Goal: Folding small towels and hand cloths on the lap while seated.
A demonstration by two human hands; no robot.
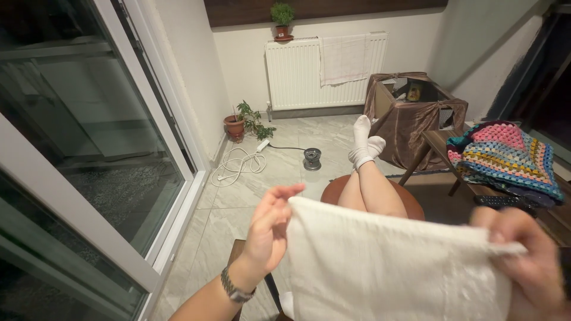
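Two hands hold a white towel (392, 267) stretched out flat at about 6 o'clock in the head view, close below the camera. At 7 o'clock the left hand (269, 229), a metal watch (235, 289) on its wrist, has its fingers (279, 196) pinched on the towel's upper left corner; at 4 o'clock the right hand (526, 261), blurred, closes its fingers on the upper right corner. Judging by its nubby weave and the way it hangs, the cloth looks soft, light and limp, not slippery or fragile, and it is best taken by the corners or along the top hem so that it stays spread. Beyond it, toward 12 o'clock, the person's bare legs (372, 190) in white socks (364, 142) rest crossed on a round brown stool (410, 205). No working surface shows; the floor (238, 202) is pale marbled tile. At 9 o'clock runs a glass sliding door (89, 148). At 12 o'clock a white radiator (297, 74) carries a draped cloth (344, 58), with a small potted plant (282, 21) above it. A second plant (244, 122), a coiled white cable (238, 163) and a small round device (311, 159) sit at 11 o'clock. At 2 o'clock a brown-draped box (410, 113) stands beside a wooden bench (443, 148) bearing a colourful crocheted blanket (505, 157).
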